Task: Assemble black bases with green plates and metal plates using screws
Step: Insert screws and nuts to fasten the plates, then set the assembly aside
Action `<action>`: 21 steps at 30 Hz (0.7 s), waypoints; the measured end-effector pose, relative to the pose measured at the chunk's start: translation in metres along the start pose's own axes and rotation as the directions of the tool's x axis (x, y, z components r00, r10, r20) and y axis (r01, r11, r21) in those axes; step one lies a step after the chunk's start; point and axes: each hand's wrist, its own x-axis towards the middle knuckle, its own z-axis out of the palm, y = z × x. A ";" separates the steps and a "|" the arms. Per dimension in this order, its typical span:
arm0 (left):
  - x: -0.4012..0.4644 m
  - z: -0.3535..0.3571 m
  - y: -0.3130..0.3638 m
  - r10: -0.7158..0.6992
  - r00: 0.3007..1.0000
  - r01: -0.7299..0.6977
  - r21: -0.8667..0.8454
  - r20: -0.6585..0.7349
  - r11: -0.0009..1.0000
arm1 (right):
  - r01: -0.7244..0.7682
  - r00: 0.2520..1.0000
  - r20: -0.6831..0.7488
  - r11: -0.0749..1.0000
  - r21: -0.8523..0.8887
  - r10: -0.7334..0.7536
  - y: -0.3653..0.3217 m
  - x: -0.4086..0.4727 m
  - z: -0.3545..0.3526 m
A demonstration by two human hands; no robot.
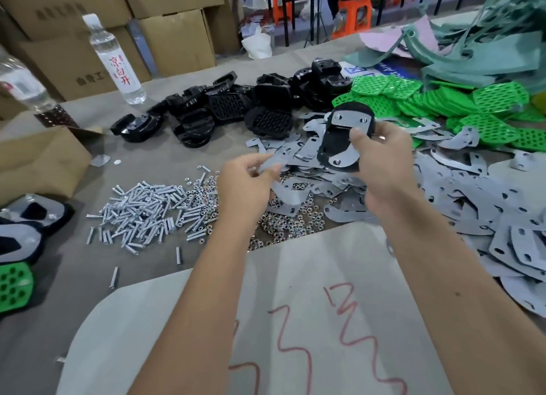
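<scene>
The right hand [381, 161] grips a black base [344, 140], already carrying a metal plate [348, 119], above the loose plate heap [443, 193]; it looks rigid and light (best held by its rim). The left hand [242, 181], just left of the base, pinches another thin plate [270, 165]. No containers hold parts

Bright, even light — soft shadows, edges bowed, slight blur.

Non-task items: water bottle [113, 57] upright near the bench's far left edge, cardboard boxes [174, 36] stacked behind it, orange stools [353, 13] beyond, teal scraps [478, 54] at far right corner.
</scene>
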 end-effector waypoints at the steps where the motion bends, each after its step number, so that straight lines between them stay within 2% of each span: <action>1: 0.000 0.005 0.002 -0.008 1.000 0.008 -0.030 0.016 1.000 | 0.004 1.000 0.016 1.000 -0.012 -0.003 0.001 0.000 0.000; 3: 0.002 0.013 0.004 -0.029 0.999 0.031 -0.090 0.019 0.996 | 0.046 0.999 0.007 0.998 -0.044 -0.046 0.004 0.001 0.000; 6: 0.006 0.025 0.013 -0.030 0.997 0.039 -0.122 0.071 0.992 | 0.145 0.975 -0.163 0.988 -0.059 -0.153 0.003 0.004 -0.002; 8: 0.009 0.035 0.022 -0.004 0.985 0.056 -0.299 0.171 0.953 | 0.211 0.937 -0.279 0.977 -0.023 -0.209 0.000 0.006 -0.006; 9: 0.012 0.040 0.025 0.018 0.982 0.046 -0.335 0.186 0.941 | 0.227 0.922 -0.321 0.974 -0.009 -0.218 0.000 0.007 -0.008; 10: 0.014 0.045 0.025 0.048 0.985 -0.003 -0.268 0.163 0.963 | 0.230 0.911 -0.351 0.973 -0.002 -0.216 0.000 0.008 -0.010; 11: 0.016 0.048 0.025 0.102 0.987 -0.090 -0.091 0.128 0.992 | 0.222 0.907 -0.368 0.975 0.001 -0.206 0.001 0.009 -0.011; 12: 0.017 0.051 0.021 0.166 0.977 -0.185 0.150 0.131 0.971 | 0.210 0.908 -0.372 0.978 0.004 -0.193 0.002 0.010 -0.012; 14: 0.018 0.054 0.013 0.249 0.942 -0.334 0.552 0.226 0.764 | 0.172 0.925 -0.346 0.985 0.012 -0.157 0.004 0.011 -0.011; 15: 0.018 0.054 0.010 0.279 0.928 -0.373 0.633 0.248 0.678 | 0.149 0.938 -0.317 0.989 0.016 -0.137 0.005 0.011 -0.010; 16: 0.018 0.053 0.009 0.311 0.918 -0.393 0.663 0.245 0.637 | 0.130 0.952 -0.281 0.991 0.024 -0.118 0.005 0.011 -0.008; 19: 0.018 0.049 0.012 0.425 0.876 -0.456 0.675 0.227 0.580 | 0.099 0.979 -0.186 0.994 0.051 -0.088 0.004 0.008 -0.002; 21: 0.017 0.044 0.016 0.497 0.854 -0.462 0.667 0.155 0.585 | 0.075 0.989 -0.131 0.996 0.049 -0.068 0.003 0.006 0.000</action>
